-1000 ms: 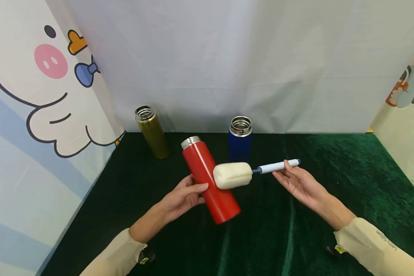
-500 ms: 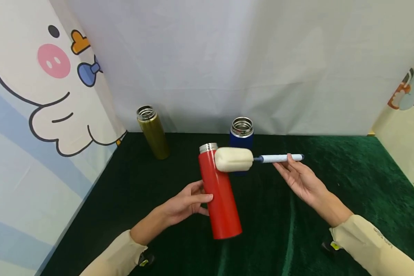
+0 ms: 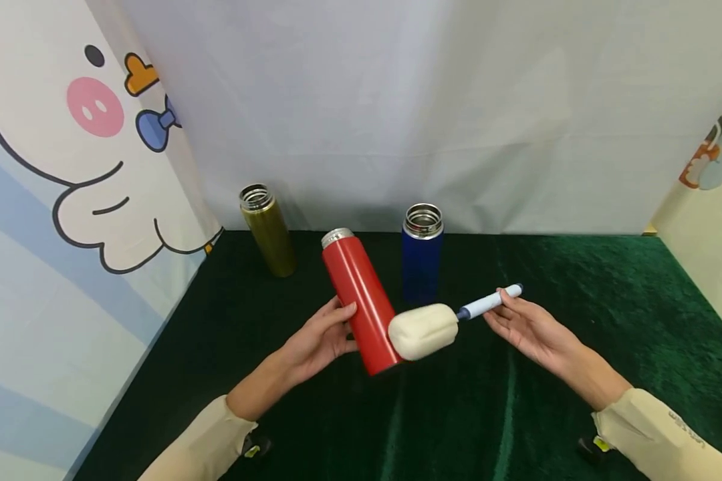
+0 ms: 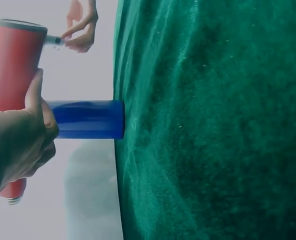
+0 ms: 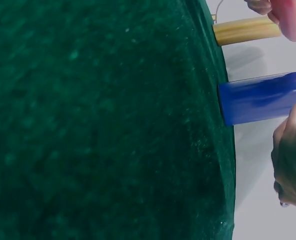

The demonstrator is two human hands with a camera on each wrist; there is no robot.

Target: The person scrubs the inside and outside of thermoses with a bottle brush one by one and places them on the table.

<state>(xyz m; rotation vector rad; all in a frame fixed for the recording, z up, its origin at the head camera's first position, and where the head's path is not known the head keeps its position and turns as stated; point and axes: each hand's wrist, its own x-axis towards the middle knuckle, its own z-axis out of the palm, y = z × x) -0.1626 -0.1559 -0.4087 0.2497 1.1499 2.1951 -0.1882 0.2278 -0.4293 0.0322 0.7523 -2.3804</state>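
Left hand point(image 3: 319, 337) gripping tilted red flask point(image 3: 361, 300), fingers wrapping it, right hand point(image 3: 526, 324) pinching sponge brush point(image 3: 424, 331) handle, sponge touching flask, blue flask point(image 3: 422, 250) standing behind.

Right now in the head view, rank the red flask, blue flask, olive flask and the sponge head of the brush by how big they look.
1. red flask, though held nearer the camera
2. olive flask and blue flask: too alike to rank; the blue one's base is partly hidden
3. sponge head
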